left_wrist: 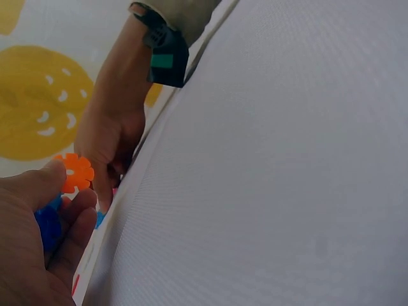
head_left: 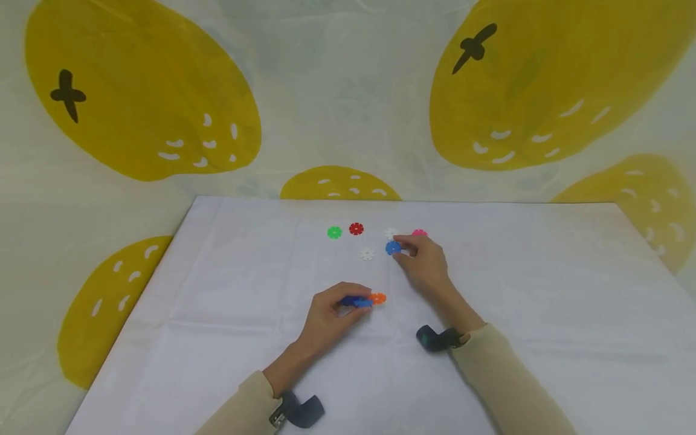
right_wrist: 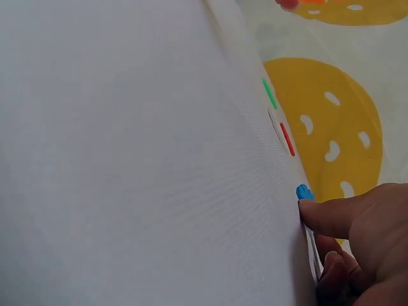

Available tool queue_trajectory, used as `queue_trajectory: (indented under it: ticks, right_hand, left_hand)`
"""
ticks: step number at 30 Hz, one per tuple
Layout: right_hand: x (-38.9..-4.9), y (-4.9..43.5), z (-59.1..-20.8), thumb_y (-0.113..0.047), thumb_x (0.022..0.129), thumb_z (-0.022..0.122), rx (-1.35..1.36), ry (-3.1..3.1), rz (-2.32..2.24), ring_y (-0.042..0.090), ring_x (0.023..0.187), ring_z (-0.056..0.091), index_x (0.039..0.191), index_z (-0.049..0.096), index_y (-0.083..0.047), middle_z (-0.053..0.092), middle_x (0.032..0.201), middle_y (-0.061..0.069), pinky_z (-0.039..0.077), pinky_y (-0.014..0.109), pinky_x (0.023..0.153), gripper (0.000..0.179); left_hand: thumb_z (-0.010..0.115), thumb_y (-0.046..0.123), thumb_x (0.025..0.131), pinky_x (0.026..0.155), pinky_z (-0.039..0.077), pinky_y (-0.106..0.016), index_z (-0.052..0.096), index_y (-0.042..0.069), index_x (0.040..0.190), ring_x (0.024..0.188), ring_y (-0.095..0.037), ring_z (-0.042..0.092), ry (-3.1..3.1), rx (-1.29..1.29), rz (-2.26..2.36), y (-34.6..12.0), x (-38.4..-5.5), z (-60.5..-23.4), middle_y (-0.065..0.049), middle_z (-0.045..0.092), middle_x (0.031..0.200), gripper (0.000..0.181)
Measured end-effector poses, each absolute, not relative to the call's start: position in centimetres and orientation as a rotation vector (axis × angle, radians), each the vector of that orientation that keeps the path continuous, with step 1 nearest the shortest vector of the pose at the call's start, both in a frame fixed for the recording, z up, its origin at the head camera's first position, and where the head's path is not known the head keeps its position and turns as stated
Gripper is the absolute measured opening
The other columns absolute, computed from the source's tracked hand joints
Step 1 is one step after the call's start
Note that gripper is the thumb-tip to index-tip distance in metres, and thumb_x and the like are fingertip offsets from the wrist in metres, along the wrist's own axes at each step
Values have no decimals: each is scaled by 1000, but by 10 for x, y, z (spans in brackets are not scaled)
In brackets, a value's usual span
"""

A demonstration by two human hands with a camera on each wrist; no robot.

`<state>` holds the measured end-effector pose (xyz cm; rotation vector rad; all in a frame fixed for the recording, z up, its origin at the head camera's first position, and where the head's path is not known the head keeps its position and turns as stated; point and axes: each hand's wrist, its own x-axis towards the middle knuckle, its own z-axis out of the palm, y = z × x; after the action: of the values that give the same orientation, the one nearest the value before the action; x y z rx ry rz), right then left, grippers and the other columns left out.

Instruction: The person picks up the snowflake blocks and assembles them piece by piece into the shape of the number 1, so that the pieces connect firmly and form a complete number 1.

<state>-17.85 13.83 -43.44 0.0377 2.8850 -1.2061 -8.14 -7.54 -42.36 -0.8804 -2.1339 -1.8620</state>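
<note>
Several notched plastic discs joined together, dark blue, lighter blue and orange, are gripped between the thumb and fingers of my left hand (head_left: 331, 311). The orange disc (left_wrist: 78, 172) sticks out past the fingertips, and the dark blue disc (left_wrist: 48, 226) sits deeper in the grasp. Farther forward and to the right, my right hand (head_left: 426, 263) pinches a single blue disc (head_left: 393, 248) by its edge, low over the table. A white disc (head_left: 390, 232) and a pink disc (head_left: 420, 232), partly hidden by that hand, lie just beyond it.
On the white-covered table (head_left: 228, 272) lie a green disc (head_left: 334, 232), a red disc (head_left: 356, 229) and another white disc (head_left: 367, 254), left of the right hand. Behind the table hangs a cloth (head_left: 348, 90) printed with yellow fruit. Each wrist wears a dark camera strap.
</note>
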Motion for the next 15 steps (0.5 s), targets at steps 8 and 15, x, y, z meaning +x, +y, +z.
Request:
queue_trajectory:
  ticks: [8,15]
  right_hand:
    - [-178,144,-430,-16,89,69,-58,2874,-1212,24,93,53,127,63,-22,59,102,6,51,37,78,40]
    - [-178,148,-428,-19,91,66,-72,2855,-1245,23,97,56,121,67,-21,62,105,4,51,39,81,30]
  left_hand:
    - [71,-16,76,77,53,-35,66,-7,101,89,-31,64,-2117,-886,-1874,-75,-82,-425,-20,67,100,27]
    - [71,-15,76,78,53,-34,66,-7,101,89,-30,64,-2119,-886,-1854,-75,-82,-424,-20,67,99,27]
